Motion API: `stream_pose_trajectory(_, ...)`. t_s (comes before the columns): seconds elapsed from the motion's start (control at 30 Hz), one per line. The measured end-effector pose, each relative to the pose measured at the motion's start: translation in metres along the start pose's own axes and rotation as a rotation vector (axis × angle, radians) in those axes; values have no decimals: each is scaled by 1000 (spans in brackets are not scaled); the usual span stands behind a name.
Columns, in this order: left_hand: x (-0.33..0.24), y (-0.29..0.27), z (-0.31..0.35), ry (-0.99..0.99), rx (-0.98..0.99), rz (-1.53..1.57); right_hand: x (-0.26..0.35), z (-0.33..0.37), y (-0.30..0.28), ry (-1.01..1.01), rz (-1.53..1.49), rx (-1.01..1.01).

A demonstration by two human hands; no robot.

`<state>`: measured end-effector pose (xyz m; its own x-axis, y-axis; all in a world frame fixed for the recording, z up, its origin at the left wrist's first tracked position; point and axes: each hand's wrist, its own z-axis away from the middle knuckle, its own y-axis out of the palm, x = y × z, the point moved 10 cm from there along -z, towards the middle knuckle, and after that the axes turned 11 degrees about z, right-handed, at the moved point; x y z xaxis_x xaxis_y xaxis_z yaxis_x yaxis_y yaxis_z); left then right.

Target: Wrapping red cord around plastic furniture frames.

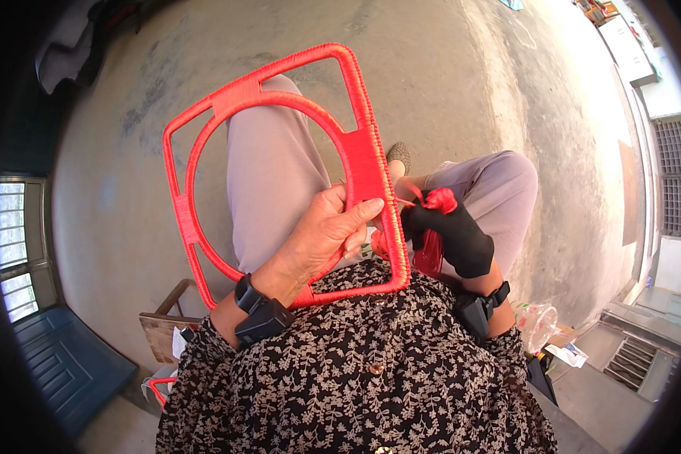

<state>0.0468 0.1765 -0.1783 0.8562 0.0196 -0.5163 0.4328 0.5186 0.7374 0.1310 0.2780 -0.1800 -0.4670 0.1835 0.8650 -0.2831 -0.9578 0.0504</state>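
A red frame [367, 163], closely wound with cord, has a rounded square outline around a circular ring, joined by wrapped bands. It stands tilted over my lap and left leg. My bare left hand [329, 231] grips its right side, with the thumb lying on the wide wrapped band. Just right of the frame, my right hand [461, 240] wears a black glove and is closed on a bundle of red cord [440, 200]. A short stretch of cord runs from there toward the frame's edge. Loose red strands hang below the glove. My right fingertips are partly hidden.
My knees [499, 178] are beneath the work, above a concrete floor [431, 83]. A wooden seat [159, 337] stands at my left, near a dark blue panel [72, 371]. By my right elbow lies a clear plastic bag [536, 325].
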Motion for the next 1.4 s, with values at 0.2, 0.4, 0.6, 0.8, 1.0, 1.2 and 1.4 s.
stream_pose_trajectory(0.2,1,0,1,-11,21,7,6,-3,-14,-134,-709,-224)
stream_pose_trajectory(0.4,2,2,2,-27,41,26,25,-12,0,-270,-846,4)
stream_pose_trajectory(0.6,3,8,6,-59,46,44,0,-31,-7,-154,-754,-28)
stream_pose_trajectory(0.8,7,-1,1,-59,3,6,3,-28,-10,-140,-644,-96)
stream_pose_trajectory(1.0,-3,-1,-3,-47,-69,-77,25,-1,-16,-187,-466,-213)
stream_pose_trajectory(1.2,4,-5,-7,-77,-120,-119,46,14,-7,-176,-265,-244)
stream_pose_trajectory(1.4,0,11,-9,-21,-37,-103,55,19,4,-185,-150,-256)
